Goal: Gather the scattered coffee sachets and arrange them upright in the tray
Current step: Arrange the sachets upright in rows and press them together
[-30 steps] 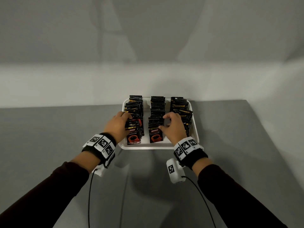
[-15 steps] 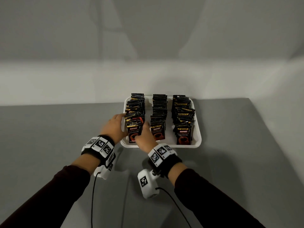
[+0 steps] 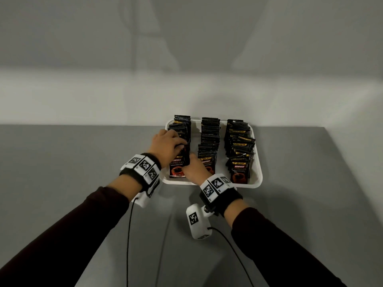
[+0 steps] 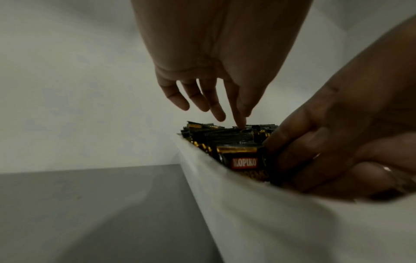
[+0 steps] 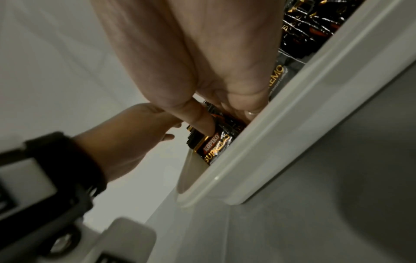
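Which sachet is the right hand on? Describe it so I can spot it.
On the grey table sits a white plastic tray holding three rows of black coffee sachets. Take the left row; it is the front sachet, alone in being pinched at its edge by the right hand.

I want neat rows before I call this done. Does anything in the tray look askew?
Yes. In the white plastic tray, the right row of black coffee sachets is ragged, its packets fanned at differing angles. The middle row stands straighter. Both hands cover much of the left row.
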Motion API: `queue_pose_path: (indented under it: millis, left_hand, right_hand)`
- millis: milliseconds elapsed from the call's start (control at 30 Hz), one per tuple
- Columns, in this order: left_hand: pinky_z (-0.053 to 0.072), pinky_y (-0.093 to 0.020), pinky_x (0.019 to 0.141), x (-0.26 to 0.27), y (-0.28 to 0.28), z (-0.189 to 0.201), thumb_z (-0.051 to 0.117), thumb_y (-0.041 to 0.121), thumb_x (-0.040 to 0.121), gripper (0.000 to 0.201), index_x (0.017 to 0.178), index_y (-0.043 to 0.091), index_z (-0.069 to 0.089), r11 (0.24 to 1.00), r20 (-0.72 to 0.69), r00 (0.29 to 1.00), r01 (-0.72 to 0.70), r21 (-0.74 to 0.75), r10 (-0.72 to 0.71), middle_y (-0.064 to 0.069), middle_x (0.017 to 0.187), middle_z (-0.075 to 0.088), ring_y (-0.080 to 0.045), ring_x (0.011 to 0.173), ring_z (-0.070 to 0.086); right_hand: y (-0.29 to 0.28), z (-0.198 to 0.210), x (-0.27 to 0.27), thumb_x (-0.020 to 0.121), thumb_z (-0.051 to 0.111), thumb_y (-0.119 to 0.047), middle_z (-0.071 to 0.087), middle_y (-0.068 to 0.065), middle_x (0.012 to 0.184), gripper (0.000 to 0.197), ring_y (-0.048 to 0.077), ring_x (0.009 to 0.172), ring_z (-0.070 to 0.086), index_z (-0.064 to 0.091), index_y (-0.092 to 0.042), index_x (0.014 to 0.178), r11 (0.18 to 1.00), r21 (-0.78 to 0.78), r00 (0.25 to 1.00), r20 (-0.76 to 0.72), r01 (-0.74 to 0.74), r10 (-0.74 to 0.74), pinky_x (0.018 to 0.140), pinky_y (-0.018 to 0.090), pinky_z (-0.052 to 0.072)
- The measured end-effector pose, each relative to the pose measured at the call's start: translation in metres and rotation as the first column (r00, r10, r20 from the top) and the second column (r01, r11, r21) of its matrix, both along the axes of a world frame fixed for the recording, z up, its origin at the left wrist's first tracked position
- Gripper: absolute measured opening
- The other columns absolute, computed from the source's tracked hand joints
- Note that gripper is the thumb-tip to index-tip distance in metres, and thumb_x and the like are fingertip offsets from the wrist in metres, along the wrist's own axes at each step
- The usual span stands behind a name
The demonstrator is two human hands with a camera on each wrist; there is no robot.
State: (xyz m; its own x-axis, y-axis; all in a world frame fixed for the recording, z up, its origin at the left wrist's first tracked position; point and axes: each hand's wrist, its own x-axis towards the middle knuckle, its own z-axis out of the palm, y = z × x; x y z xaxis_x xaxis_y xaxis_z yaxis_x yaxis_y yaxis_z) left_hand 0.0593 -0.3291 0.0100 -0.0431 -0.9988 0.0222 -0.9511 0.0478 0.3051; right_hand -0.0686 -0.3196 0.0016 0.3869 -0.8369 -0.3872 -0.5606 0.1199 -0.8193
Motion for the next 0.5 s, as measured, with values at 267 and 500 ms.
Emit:
queue_pose_path:
  millis: [267,500]
  left_hand:
    - [0.042,-0.036,0.093,-0.021,-0.032,0.017,0.054,0.024,0.088,0.029,0.116,0.022,0.062,0.952,0.184,0.975,0.062,0.300,-0.122,-0.008,0.121,0.049,-0.028,0.114,0.045]
    - [0.041,-0.029,0.088,-0.016,-0.031,0.027,0.058,0.013,0.085,0.016,0.097,0.016,0.069,0.971,-0.015,1.000,0.026,0.237,-0.023,-0.006,0.113,0.053,-0.024,0.102,0.054]
  right_hand:
    - [0.000,-0.001,-0.009,0.085,0.047,0.004,0.059,0.019,0.117,0.039,0.031,0.111,0.054,0.047,-0.001,0.123,0.999,0.036,0.999,0.043,0.018,-0.020,0.100,0.035,0.041]
    - [0.005,0.005,-0.039,0.092,0.049,-0.012,0.055,0.009,0.127,0.040,0.022,0.118,0.050,0.044,-0.009,0.131,0.993,0.013,0.993,0.023,-0.118,0.118,0.096,0.026,0.037]
